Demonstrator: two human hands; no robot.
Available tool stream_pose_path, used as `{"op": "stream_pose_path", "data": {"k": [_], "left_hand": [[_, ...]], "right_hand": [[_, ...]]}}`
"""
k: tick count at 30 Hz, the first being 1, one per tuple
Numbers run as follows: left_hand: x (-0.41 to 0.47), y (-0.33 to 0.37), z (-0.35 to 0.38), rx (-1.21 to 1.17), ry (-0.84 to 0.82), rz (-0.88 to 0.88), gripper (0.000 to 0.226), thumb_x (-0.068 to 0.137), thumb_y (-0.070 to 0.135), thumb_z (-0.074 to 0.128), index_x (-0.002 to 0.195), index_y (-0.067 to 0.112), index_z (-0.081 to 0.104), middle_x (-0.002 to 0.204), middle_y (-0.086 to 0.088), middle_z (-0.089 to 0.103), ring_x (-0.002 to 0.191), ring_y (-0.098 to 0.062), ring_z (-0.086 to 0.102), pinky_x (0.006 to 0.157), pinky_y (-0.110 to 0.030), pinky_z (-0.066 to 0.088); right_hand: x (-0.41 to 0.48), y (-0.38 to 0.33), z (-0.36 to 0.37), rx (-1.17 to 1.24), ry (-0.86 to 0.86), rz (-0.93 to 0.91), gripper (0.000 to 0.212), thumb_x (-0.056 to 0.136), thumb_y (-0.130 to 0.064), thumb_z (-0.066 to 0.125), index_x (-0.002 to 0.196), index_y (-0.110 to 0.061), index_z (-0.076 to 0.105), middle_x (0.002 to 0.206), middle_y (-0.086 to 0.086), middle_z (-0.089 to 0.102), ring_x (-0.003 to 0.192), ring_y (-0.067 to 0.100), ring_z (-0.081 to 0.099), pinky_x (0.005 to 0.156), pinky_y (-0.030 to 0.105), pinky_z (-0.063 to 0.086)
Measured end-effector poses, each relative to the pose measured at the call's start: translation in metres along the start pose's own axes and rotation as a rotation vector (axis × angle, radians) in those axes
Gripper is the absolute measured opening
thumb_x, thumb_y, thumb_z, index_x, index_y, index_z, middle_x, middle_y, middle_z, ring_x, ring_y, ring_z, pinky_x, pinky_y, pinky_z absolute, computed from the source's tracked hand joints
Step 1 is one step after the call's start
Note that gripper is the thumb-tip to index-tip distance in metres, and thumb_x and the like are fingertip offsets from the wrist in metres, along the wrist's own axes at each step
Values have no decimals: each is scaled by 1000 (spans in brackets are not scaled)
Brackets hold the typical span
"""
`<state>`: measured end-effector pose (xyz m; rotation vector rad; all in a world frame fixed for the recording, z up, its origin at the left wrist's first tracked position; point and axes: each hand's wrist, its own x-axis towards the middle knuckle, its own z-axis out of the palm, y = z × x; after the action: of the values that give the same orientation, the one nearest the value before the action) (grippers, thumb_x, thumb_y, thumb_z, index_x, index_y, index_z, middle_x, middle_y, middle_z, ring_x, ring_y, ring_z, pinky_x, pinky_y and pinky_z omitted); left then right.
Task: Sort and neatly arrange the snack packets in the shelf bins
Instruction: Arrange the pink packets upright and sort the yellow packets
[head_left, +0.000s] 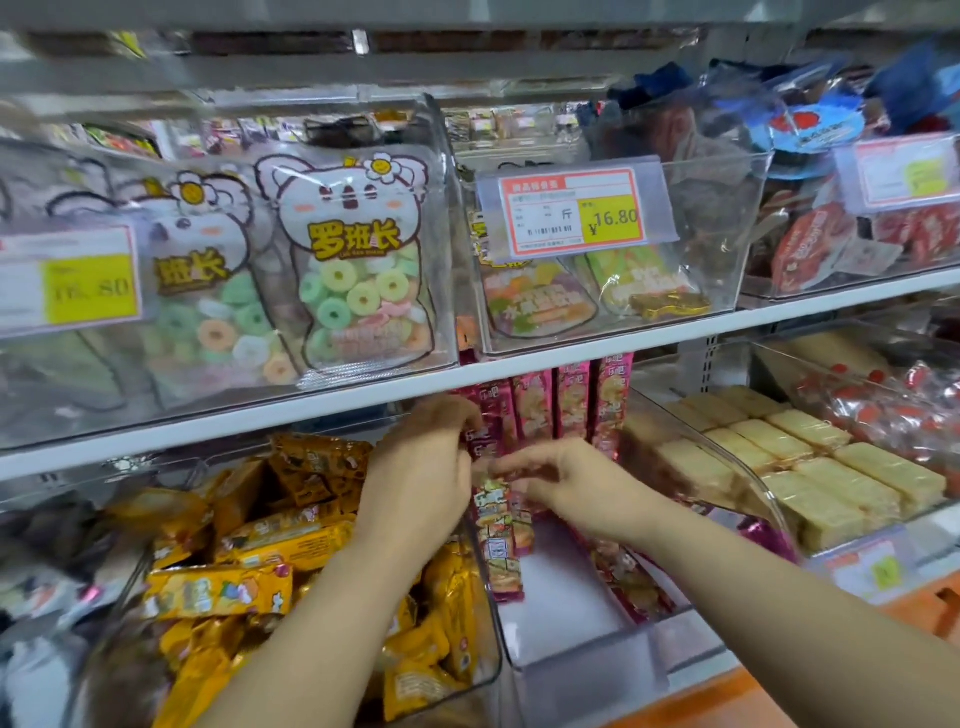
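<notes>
- Left hand (421, 467) and right hand (566, 483) close together, fingers curled, both pinching pink packets (501, 525) near the upper ends.
- Held inside the middle clear bin (597, 649) on the lower shelf, in front of an upright row (550, 400) of the same kind at the back.
- Probably light, thin and crinkly, with slick foil skin and brittle contents; best taken by the long edges or sealed end, never squeezed mid-body.
- Yellow packets (244, 545) heaped in the bin to the left; pale bars (810, 467) laid flat to the right.
</notes>
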<state>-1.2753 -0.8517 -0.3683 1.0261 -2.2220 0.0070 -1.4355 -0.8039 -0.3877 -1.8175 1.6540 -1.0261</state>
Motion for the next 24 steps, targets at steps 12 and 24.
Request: {"op": "stream_pose_path", "data": {"k": [12,24], "left_hand": [[-3,-5,4,214,-355,160,38,93,30,37,126,35,55,134,15,48,128,-13,31,109,-37,25],[-2,52,51,81,-818,235,35,93,18,46,125,31,56,127,-4,50,115,-28,50,92,-37,43]], "right_hand": [[-12,-5,-46,-579,-54,87,30,90,-22,59,119,-22,64,120,-7,64,106,9,59,92,22,45],[-101,23,-76,-975,-22,279,67,70,-73,53,120,-29,54,102,-7,64,91,15,59,72,26,49]]}}
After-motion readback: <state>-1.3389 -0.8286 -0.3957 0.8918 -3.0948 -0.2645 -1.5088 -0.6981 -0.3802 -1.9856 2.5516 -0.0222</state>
